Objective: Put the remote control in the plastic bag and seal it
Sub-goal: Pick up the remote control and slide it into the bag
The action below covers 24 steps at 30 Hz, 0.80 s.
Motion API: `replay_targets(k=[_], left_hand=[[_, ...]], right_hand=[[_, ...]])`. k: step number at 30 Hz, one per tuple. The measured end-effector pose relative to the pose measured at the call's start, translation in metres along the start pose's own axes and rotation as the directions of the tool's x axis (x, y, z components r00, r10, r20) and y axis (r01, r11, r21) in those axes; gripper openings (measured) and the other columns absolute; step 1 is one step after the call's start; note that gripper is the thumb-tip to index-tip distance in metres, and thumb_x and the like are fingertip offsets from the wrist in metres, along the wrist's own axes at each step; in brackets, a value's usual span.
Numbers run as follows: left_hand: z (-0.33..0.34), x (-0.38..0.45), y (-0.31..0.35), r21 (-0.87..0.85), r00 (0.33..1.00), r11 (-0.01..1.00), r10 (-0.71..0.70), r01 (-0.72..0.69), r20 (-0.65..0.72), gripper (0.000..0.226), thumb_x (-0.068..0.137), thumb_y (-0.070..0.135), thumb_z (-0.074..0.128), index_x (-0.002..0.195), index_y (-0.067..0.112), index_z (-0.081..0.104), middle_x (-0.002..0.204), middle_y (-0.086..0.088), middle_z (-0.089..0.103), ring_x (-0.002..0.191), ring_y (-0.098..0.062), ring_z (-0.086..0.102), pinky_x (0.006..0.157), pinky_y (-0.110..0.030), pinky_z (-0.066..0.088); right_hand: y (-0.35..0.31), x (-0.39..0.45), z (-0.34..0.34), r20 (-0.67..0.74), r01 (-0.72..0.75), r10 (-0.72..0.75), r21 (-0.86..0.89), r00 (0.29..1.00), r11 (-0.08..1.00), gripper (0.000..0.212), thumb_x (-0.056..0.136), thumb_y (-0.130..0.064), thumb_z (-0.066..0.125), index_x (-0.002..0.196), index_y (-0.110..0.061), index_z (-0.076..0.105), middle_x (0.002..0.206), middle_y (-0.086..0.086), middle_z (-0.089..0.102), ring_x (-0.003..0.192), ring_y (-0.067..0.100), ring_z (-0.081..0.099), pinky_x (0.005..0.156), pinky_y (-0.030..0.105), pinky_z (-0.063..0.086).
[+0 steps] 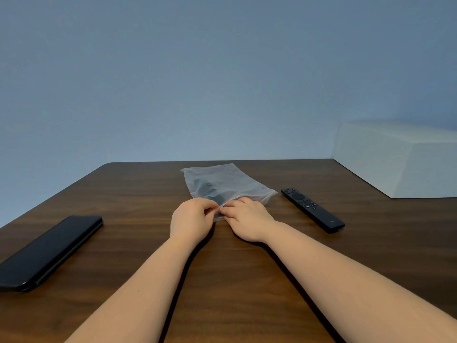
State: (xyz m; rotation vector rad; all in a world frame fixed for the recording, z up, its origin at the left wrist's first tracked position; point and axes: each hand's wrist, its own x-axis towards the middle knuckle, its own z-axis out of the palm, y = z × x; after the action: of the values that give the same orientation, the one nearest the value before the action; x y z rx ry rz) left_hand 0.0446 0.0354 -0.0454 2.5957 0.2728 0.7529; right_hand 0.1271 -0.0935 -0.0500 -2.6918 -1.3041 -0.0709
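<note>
Clear plastic bag (223, 183) lies flat on the dark wooden table (247, 280), and I read a dark remote control (210, 190) already inside it, blurred through the film. I have both hands at the bag's near mouth: my left hand (191, 219) and right hand (247, 219) each pinch the opening edge, fingertips pressed together on the plastic, almost touching each other. So I judge sealing is the step in hand. Next I should run the pinch along the red strip (254, 196) to the far corner, pressing firmly. How much is closed I cannot tell; my hands hide that stretch. A second remote (312, 209) lies just right of the bag, a black case (50, 251) well left.
</note>
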Motion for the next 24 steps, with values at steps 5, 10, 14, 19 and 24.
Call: replay_targets(k=[5, 10, 14, 19, 24], left_hand=[[0.0, 0.001, -0.001, -0.006, 1.0, 1.0, -0.03, 0.03, 0.0, 0.017, 0.089, 0.021, 0.055, 0.097, 0.025, 0.07, 0.102, 0.005, 0.071, 0.095, -0.018, 0.061, 0.078, -0.035, 0.052], [0.001, 0.0, -0.002, 0.01, 1.0, 1.0, -0.022, 0.022, 0.001, 0.019, 0.089, 0.02, 0.053, 0.099, 0.026, 0.068, 0.101, 0.004, 0.071, 0.097, -0.019, 0.06, 0.075, -0.035, 0.051], [0.002, -0.002, -0.002, 0.049, 1.0, 0.999, -0.02, 0.019, 0.016, 0.02, 0.089, 0.019, 0.052, 0.099, 0.027, 0.066, 0.099, 0.002, 0.071, 0.096, -0.022, 0.06, 0.075, -0.035, 0.051], [0.001, -0.003, 0.0, 0.065, 1.0, 0.998, -0.021, 0.019, 0.02, 0.021, 0.09, 0.02, 0.051, 0.103, 0.027, 0.065, 0.103, 0.001, 0.071, 0.099, -0.022, 0.06, 0.078, -0.034, 0.051], [0.001, -0.002, -0.001, 0.065, 1.0, 0.998, -0.025, 0.024, 0.016, 0.019, 0.09, 0.022, 0.052, 0.102, 0.028, 0.066, 0.102, 0.002, 0.071, 0.098, -0.021, 0.061, 0.076, -0.034, 0.05]], right_hand=[[0.016, -0.035, -0.01, -0.186, -0.019, 0.028, 0.049, 0.982, 0.999, 0.033, 0.096, -0.024, 0.04, 0.121, -0.022, 0.063, 0.127, -0.001, 0.063, 0.122, 0.021, 0.05, 0.102, 0.041, 0.041], [0.056, -0.083, -0.021, -0.408, -0.43, 0.398, 0.016, 0.821, 0.903, 0.032, 0.095, -0.032, 0.044, 0.122, -0.026, 0.06, 0.127, -0.001, 0.06, 0.125, 0.022, 0.043, 0.102, 0.041, 0.037], [0.069, -0.102, -0.02, -0.272, -0.665, 0.645, 0.026, 0.714, 0.747, 0.051, 0.09, -0.053, 0.044, 0.136, -0.029, 0.041, 0.137, 0.006, 0.05, 0.129, 0.029, 0.039, 0.102, 0.047, 0.036], [0.075, -0.101, -0.018, -0.314, -0.67, 0.661, 0.096, 0.682, 0.737, 0.038, 0.095, -0.039, 0.046, 0.128, -0.022, 0.048, 0.115, 0.007, 0.064, 0.11, 0.029, 0.053, 0.089, 0.04, 0.045], [0.069, -0.103, -0.022, -0.366, -0.527, 0.637, 0.361, 0.678, 0.769, 0.038, 0.094, -0.031, 0.051, 0.131, -0.019, 0.052, 0.123, 0.005, 0.064, 0.113, 0.028, 0.054, 0.088, 0.038, 0.05]])
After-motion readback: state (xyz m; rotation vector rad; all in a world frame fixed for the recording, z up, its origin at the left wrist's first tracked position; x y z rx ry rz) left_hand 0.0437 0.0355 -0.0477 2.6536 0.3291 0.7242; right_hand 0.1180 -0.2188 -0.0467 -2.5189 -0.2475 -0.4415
